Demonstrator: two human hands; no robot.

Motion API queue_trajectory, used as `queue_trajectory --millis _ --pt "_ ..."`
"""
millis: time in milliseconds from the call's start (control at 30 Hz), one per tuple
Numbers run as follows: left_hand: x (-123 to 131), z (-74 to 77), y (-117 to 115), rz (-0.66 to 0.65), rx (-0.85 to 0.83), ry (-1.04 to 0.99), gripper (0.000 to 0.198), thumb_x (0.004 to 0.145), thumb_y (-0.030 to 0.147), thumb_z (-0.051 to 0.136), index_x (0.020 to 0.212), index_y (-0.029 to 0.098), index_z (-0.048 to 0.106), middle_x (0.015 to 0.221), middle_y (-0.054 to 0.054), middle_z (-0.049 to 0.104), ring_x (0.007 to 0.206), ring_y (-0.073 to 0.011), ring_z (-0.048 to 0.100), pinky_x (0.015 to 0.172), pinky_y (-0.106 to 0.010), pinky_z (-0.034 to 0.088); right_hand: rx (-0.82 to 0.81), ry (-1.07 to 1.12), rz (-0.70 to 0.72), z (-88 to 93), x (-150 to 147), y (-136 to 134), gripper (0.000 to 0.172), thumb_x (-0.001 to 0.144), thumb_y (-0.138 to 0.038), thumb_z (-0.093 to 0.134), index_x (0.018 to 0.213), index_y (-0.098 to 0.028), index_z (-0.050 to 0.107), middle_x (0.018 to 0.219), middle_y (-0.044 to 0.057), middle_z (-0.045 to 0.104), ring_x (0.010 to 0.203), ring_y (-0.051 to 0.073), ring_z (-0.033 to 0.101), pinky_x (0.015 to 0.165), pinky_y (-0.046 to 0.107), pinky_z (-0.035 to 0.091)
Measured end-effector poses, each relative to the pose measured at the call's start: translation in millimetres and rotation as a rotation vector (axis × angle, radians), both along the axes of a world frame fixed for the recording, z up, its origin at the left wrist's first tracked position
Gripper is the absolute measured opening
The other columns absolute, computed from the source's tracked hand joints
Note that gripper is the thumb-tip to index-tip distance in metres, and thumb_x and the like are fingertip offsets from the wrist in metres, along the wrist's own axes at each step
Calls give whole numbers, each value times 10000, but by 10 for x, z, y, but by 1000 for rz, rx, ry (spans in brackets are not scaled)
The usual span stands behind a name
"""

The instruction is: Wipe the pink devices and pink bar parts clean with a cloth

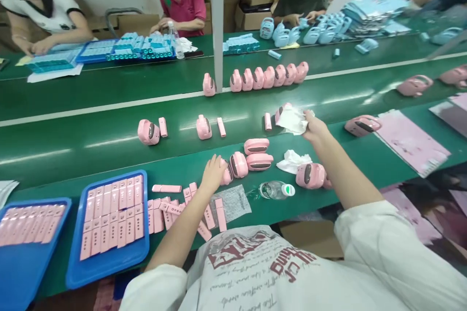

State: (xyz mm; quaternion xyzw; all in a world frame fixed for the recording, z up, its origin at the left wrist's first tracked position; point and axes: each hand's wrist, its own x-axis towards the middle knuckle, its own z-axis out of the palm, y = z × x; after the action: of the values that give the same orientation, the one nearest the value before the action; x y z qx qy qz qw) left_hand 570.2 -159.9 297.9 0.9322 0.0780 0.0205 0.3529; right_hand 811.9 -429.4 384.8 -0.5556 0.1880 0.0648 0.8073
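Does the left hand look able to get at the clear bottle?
Probably yes: the left hand would have to leave the pink case it touches, but the clear bottle lies uncovered on its side, seemingly reachable over the flat plastic bag.

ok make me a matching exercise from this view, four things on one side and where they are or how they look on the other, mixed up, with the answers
Things
1. Right hand
2. Left hand
3. Clear bottle
4. Blue tray, the right one of the two

Place or state
A. Lying on its side on the green table
B. Filled with two rows of pink sticks
C. Holding a thin white sheet
D. Touching a rounded pink case

Right pairs
1-C, 2-D, 3-A, 4-B
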Motion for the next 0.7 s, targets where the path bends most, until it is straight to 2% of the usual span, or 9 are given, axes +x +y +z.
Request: queue_trajectory --millis 100,167,267,333,400,433,500,600,700 --pt "75 -15 197 -29 -53 -40 237 722 48 504 821 186 669 1197 -113 610 1135 -247 542 955 -400 428 53 40 111 316 -544 -26 143 885 -144 441 851 -139 581 753 55 681 717 154 666 712 316 581" --pt "-16 2 338 10 -103 -111 261 739 71 473 843 192 679 1184 -105 610 1104 -235 561 940 -393 443 39 46 161 441 -928 39 116 821 -118 513 894 -125 603 795 67 693 776 172 673 757 327 575" --pt "-297 144 522 95 -189 -257 295 804 145 434 960 195 679 1187 -106 594 1135 -221 545 981 -393 418 -29 -83 133 434 -1472 367 196 763 -207 623 947 -142 618 901 72 701 919 186 657 825 308 548" --pt "-522 330 607 130 -293 -357 284 835 217 465 1035 215 666 1204 -95 590 1145 -220 542 981 -392 425 -113 -201 165 341 -1800 756 323 774 -383 629 1012 -165 617 950 74 695 979 201 637 834 320 537" --pt "-732 556 664 144 -511 -452 265 816 239 551 1052 262 670 1205 -60 606 1123 -222 561 965 -392 443 -199 -247 355 247 -2105 1221 505 771 -565 558 1091 -178 613 961 74 695 930 220 646 803 358 542" --pt "-825 669 688 145 -625 -488 262 796 230 594 1038 285 680 1198 -41 615 1105 -220 573 959 -391 449 -237 -291 522 215 -2252 1450 573 786 -614 501 1155 -184 591 997 76 690 924 226 647 810 386 536" --pt "-982 867 744 161 -754 -558 244 767 214 640 987 299 706 1169 -23 632 1079 -217 586 953 -388 453 -335 -484 756 191 -2546 1841 603 856 -617 363 1227 -183 556 1161 91 639 1064 228 599 932 415 473" --pt "-1165 1049 861 267 -742 -669 231 728 186 671 931 279 729 1097 -18 660 1037 -206 600 938 -369 460 -548 -917 924 213 -2959 2171 604 907 -553 290 1300 -142 492 1401 123 453 1342 215 349 1118 411 251" --pt "-1321 1107 989 420 -743 -729 197 722 175 643 872 259 738 1018 -9 688 961 -192 627 898 -361 483 -673 -1250 1123 226 -3221 2279 530 934 -457 286 1334 -152 452 1423 105 432 1409 170 200 1158 396 93"
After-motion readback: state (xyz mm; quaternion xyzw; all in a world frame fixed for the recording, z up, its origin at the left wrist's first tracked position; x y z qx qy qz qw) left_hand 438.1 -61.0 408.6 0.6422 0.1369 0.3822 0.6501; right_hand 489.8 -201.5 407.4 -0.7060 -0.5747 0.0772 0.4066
